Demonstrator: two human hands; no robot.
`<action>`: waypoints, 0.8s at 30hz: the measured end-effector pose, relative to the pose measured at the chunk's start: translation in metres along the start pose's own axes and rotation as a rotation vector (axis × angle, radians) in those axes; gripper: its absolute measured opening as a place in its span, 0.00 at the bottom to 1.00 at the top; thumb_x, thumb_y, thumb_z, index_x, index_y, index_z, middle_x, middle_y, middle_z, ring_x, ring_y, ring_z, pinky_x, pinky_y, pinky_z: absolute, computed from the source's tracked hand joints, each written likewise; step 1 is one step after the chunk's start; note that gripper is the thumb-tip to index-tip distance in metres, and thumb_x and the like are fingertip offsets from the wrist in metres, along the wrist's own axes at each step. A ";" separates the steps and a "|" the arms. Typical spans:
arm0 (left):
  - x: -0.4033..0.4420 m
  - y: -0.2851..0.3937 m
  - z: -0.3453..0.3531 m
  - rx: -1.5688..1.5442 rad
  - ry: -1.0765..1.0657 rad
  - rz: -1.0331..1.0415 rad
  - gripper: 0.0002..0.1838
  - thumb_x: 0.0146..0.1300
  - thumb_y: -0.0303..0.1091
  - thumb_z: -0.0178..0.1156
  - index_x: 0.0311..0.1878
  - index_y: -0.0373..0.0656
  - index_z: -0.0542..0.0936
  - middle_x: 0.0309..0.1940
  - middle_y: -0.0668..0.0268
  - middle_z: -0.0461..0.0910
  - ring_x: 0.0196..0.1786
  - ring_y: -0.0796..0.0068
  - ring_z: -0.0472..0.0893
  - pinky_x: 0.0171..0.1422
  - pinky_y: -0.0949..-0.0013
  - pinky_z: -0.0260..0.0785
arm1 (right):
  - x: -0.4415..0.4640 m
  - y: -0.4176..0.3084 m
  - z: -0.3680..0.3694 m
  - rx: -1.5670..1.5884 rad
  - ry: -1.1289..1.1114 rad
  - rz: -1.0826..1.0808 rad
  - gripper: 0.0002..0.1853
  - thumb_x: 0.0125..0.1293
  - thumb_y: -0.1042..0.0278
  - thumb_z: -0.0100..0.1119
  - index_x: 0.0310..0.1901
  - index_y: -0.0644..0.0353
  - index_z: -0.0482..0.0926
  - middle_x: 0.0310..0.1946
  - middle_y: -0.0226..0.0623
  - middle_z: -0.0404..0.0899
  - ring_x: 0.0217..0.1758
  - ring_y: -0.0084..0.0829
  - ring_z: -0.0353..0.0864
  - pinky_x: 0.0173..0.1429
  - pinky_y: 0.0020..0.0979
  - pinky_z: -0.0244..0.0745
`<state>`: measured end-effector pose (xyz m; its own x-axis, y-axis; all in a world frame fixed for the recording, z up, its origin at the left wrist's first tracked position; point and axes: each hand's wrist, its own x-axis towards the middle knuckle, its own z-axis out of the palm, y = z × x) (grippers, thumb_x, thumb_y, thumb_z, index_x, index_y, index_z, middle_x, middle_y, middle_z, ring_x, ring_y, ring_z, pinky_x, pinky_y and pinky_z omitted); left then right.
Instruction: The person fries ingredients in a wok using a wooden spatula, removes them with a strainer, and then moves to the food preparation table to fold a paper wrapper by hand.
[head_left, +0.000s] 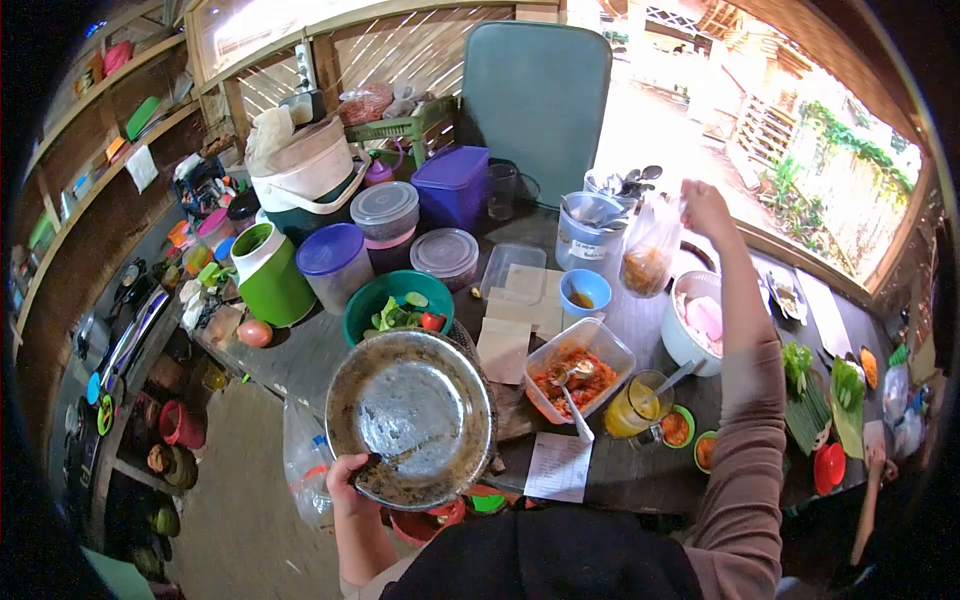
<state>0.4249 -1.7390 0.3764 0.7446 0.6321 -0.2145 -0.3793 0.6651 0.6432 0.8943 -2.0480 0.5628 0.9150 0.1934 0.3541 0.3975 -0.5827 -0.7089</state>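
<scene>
My left hand (pixel 347 487) grips the near rim of a round, worn metal basin (pixel 410 425), tilted so its scorched inside faces me. My right hand (pixel 707 212) is raised at the window side, fingers closed on the gathered top of a clear plastic bag (pixel 648 255) with orange-brown food inside. Below the bag is a light blue cup (pixel 585 291) of yellowish sauce. Beside my right forearm stands a white rice tub (pixel 692 325). Behind the basin, a green bowl (pixel 362 312) holds lettuce, cucumber and tomato. A plastic box (pixel 622 343) contains red sambal and a spoon.
A glass of orange drink (pixel 632 412) stands near my right arm. A cutlery bucket (pixel 584 235) is at the back. Lidded tubs and a green jug (pixel 270 275) crowd the left. Another person's hand (pixel 878 458) is at the far right.
</scene>
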 end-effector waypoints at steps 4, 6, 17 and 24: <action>-0.005 -0.002 -0.021 0.000 0.031 0.015 0.15 0.48 0.32 0.51 0.36 0.32 0.78 0.35 0.56 0.80 0.37 0.60 0.79 0.46 0.62 0.71 | -0.010 -0.070 0.001 0.148 -0.135 -0.147 0.17 0.68 0.58 0.43 0.37 0.68 0.71 0.22 0.39 0.74 0.21 0.28 0.79 0.25 0.26 0.74; -0.011 -0.004 -0.022 -0.008 0.042 0.020 0.15 0.49 0.32 0.51 0.37 0.32 0.78 0.35 0.56 0.80 0.37 0.60 0.79 0.46 0.62 0.71 | -0.016 -0.094 0.019 0.268 -0.166 -0.196 0.18 0.68 0.58 0.43 0.38 0.69 0.70 0.26 0.40 0.75 0.23 0.29 0.80 0.26 0.26 0.75; -0.042 -0.011 0.007 0.057 0.121 0.161 0.16 0.47 0.29 0.50 0.40 0.33 0.76 0.37 0.58 0.79 0.39 0.61 0.78 0.48 0.62 0.70 | -0.046 -0.106 0.118 0.133 -0.631 -0.219 0.15 0.65 0.67 0.45 0.36 0.73 0.75 0.28 0.46 0.80 0.28 0.31 0.83 0.29 0.27 0.78; -0.047 -0.020 0.018 0.140 0.222 0.094 0.21 0.39 0.29 0.52 0.42 0.36 0.74 0.37 0.60 0.78 0.39 0.62 0.77 0.46 0.63 0.70 | -0.056 -0.077 0.105 0.038 -0.682 -0.268 0.12 0.63 0.67 0.50 0.39 0.67 0.78 0.29 0.39 0.81 0.31 0.26 0.82 0.32 0.26 0.77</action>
<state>0.4074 -1.7890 0.3867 0.5650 0.7704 -0.2953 -0.3501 0.5479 0.7597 0.8193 -1.9309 0.5337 0.6206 0.7811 0.0689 0.6047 -0.4208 -0.6762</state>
